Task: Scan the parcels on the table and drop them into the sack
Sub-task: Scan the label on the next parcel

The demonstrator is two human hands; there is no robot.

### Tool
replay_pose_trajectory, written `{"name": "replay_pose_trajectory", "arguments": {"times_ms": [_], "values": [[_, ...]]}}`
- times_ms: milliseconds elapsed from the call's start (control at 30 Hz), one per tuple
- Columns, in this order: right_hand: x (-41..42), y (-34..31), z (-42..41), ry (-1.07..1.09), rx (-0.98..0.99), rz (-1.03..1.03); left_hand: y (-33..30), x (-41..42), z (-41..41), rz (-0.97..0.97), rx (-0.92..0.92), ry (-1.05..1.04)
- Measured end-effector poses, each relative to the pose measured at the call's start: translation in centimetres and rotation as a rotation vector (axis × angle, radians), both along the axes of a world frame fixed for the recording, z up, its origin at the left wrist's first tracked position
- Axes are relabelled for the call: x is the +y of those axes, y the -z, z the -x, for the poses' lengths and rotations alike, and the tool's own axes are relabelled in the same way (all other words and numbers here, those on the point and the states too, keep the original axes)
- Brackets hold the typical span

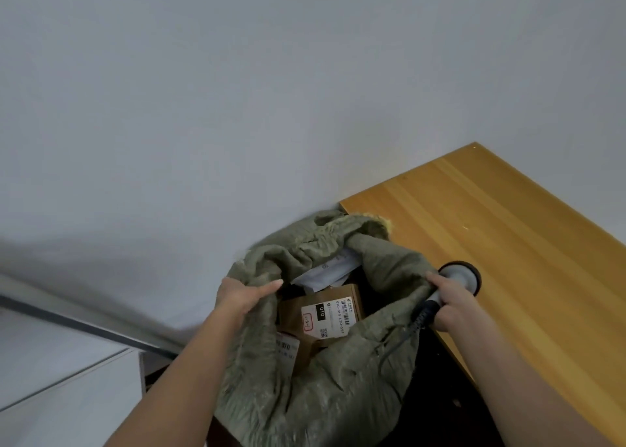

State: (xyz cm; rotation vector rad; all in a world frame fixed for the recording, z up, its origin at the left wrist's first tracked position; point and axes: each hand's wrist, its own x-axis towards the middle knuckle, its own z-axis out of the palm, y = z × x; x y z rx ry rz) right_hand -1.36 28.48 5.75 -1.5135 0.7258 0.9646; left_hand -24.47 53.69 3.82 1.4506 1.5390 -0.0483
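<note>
Olive sack [315, 389] open beside desk [508, 243]; brown labelled parcel [325, 312] and white parcel [327, 270] lying inside.

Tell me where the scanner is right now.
In the head view the scanner is at lower right, gripped in the right hand over the table edge, beside the sack rim.

Background: plain pale grey-white wall [237, 90] fills the upper and left field of view, unmarked. Lower left: white cabinet-like surface [50, 379], a thin seam line across its top. A grey metal bar [84, 324] runs diagonally above that surface, blurred toward its near end. Dark floor area [440, 412] visible under the wooden edge, detail unclear.
</note>
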Motion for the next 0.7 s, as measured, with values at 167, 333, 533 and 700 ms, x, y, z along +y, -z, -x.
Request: {"name": "replay_pose_trajectory", "arguments": {"times_ms": [167,333,533,700], "values": [[0.3,-0.4,-0.6,0.027,0.015,-0.029,-0.9,-2.3,1.6,0.310,0.326,0.409],[0.8,-2.1,-0.4,-0.058,0.002,-0.014,-3.0,-4.9,2.5,0.420,0.361,0.268],[1.4,-5.8,-3.1,0.016,-0.055,-0.027,-9.3,1.8,-2.8,0.334,-0.503,-0.406],[-0.1,-4.2,-4.1,0.374,-0.109,0.012,-6.2,0.1,-1.1,0.320,-0.666,-0.362]]}}
